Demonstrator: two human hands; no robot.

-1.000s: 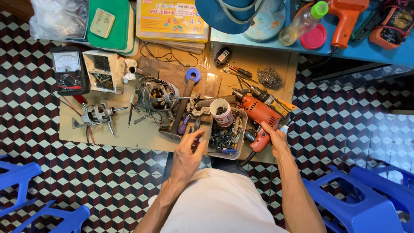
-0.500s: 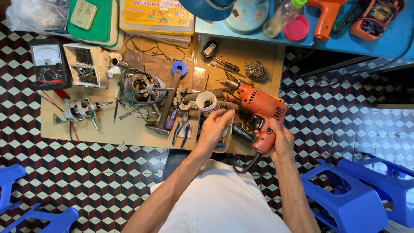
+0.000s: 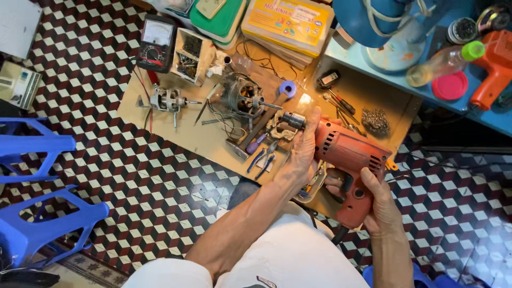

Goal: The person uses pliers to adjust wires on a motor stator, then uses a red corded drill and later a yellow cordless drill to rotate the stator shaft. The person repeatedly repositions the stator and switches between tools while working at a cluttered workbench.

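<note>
Board edge lies below-left, crowded with tools; my right hand grips the orange drill handle, left hand wraps its front.

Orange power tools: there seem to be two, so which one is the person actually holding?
The drill, lifted over the board: the right hand grips its handle and the left hand steadies its front near the chuck. The other orange tool lies untouched on the blue table.

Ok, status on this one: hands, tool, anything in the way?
Right hand gripping orange drill by its handle. Left hand on the front, at the chuck. Drill lifted over cluttered board, nothing blocking.
</note>
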